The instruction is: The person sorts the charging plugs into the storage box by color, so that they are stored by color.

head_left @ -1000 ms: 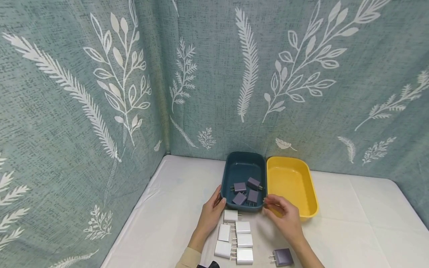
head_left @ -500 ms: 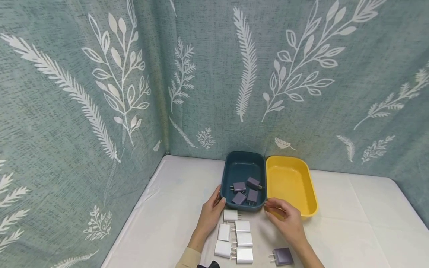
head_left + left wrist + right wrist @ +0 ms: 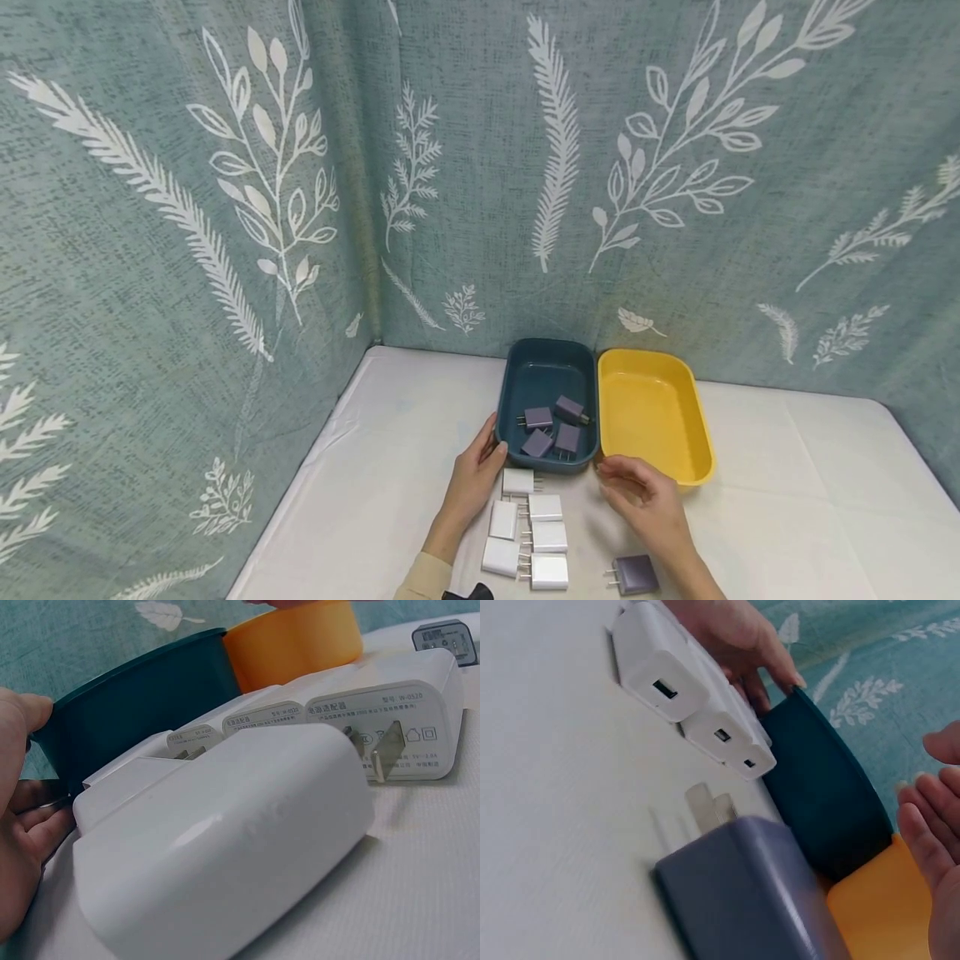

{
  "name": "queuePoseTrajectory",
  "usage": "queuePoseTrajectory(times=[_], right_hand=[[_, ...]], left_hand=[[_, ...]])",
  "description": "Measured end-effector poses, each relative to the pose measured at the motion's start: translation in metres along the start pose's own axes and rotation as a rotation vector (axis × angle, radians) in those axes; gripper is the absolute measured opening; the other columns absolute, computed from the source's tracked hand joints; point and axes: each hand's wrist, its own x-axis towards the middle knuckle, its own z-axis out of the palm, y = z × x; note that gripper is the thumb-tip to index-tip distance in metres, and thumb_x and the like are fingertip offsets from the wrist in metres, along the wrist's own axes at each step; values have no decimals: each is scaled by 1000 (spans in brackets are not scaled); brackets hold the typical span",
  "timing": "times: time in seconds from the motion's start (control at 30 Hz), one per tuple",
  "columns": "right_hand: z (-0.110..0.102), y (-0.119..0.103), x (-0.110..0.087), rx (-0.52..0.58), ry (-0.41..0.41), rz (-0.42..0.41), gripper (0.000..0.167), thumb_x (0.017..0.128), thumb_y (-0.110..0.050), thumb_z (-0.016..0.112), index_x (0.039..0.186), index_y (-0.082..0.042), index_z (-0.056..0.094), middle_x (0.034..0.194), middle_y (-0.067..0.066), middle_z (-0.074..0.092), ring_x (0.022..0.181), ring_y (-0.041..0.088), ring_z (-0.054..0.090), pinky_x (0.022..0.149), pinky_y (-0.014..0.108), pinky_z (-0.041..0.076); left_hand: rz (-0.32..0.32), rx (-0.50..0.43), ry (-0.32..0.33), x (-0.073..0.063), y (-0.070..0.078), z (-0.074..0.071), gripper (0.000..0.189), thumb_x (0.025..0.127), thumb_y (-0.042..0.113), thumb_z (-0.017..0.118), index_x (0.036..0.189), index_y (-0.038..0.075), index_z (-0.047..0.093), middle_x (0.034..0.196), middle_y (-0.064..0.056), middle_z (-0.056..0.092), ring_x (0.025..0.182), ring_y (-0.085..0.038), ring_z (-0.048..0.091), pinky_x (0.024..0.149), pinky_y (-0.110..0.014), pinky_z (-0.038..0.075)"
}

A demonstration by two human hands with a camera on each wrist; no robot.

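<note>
A dark blue plastic bin (image 3: 552, 371) holds several dark purple charger plugs (image 3: 566, 439) at its near end. At its near-left corner, my left hand (image 3: 472, 477) holds the bin, thumb at the front and fingers along the side. Just off the near-right corner, my right hand (image 3: 648, 504) has loosely bent fingers with nothing between them. Several white charger plugs (image 3: 550, 537) lie in two columns in front of the bin, prongs sideways. Below the right hand lies a lone purple charger plug (image 3: 637, 575), prongs to the left; the right wrist view shows it close up.
A yellow bin (image 3: 651, 408) stands against the blue one's right side, with nothing in it. Both stand on a white cloth-covered table (image 3: 795, 483), near the back. A patterned green curtain (image 3: 480, 183) hangs behind and to the left.
My right hand has come away from the blue bin's near-right corner, moving slightly toward me and to the right. The left hand and the plugs stay put.
</note>
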Motion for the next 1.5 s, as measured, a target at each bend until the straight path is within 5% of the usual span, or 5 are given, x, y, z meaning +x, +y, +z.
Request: queuePoseTrajectory(times=[0.57, 0.83, 1.07, 1.5], right_hand=[[-4, 14, -11, 46, -7, -85, 30, 77, 10, 73, 106, 7, 65, 101, 26, 69, 90, 9, 71, 79, 22, 61], [-5, 17, -17, 53, -9, -21, 29, 80, 10, 70, 108, 10, 64, 101, 23, 70, 89, 8, 70, 78, 18, 59], [-9, 19, -22, 47, -24, 121, 29, 82, 1, 73, 109, 7, 65, 102, 17, 71, 89, 5, 69, 79, 18, 59], [-18, 31, -33, 51, -122, 208, 37, 81, -5, 76, 115, 6, 64, 105, 18, 71, 90, 4, 68, 79, 18, 59]], left_hand=[[-5, 13, -1, 0, 4, 0, 55, 102, 23, 51, 153, 15, 32, 154, -11, 38, 141, -27, 41, 114, -38, 38], [-4, 13, 2, 0, 6, 0, 55, 102, 22, 51, 153, 14, 33, 153, -13, 39, 140, -28, 42, 114, -39, 38], [-5, 15, -1, -1, 5, 0, 55, 102, 23, 51, 153, 16, 33, 154, -11, 38, 141, -27, 42, 114, -38, 38], [1, 5, 1, -1, 3, 0, 55, 102, 22, 51, 153, 14, 33, 154, -13, 38, 141, -28, 41, 114, -38, 39]])
